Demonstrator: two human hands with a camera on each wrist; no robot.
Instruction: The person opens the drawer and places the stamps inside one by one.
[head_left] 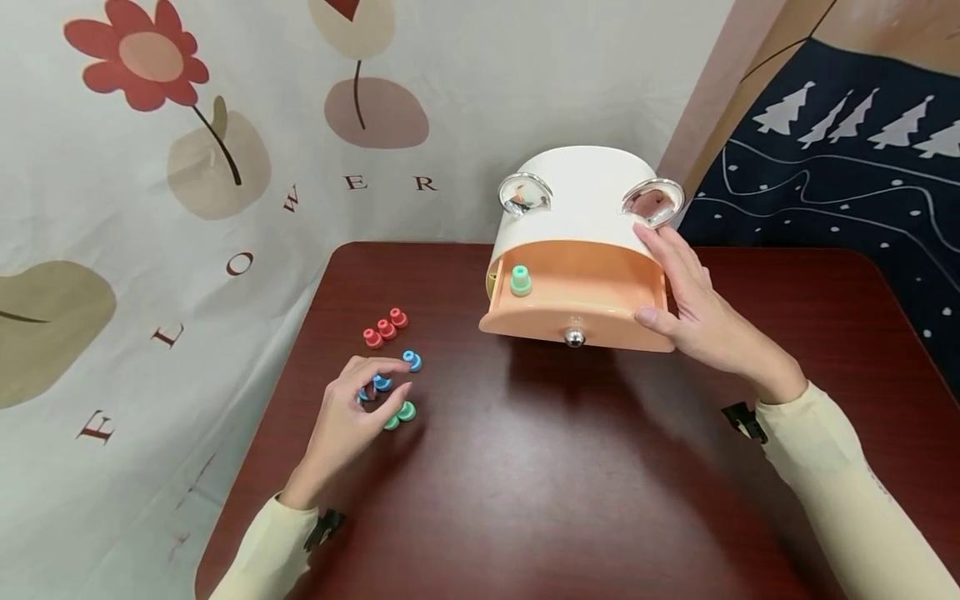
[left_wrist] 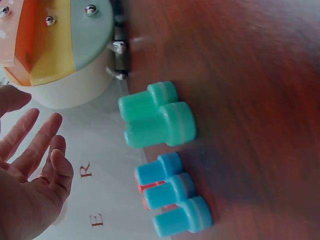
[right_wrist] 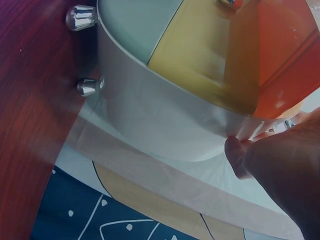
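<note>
A white round-bodied toy drawer cabinet (head_left: 581,187) stands at the table's back, its peach top drawer (head_left: 615,333) pulled out. One green stepped peg (head_left: 521,282) stands inside that drawer, at the left. My right hand (head_left: 701,312) rests along the cabinet's right side, its thumb on the drawer's front corner. Above the table at the left, my left hand (head_left: 341,425) holds nothing, thumb and forefinger spread apart. Near it are two green pegs (left_wrist: 167,125) and three blue pegs (left_wrist: 182,217); my fingers partly hide them in the head view.
Three red pegs (head_left: 386,328) stand in a row behind the blue ones. A silver knob (head_left: 574,337) sticks out of the drawer front. Two silver ear-like pieces (head_left: 525,195) sit on the cabinet's top. A printed cloth (head_left: 285,108) hangs behind the table.
</note>
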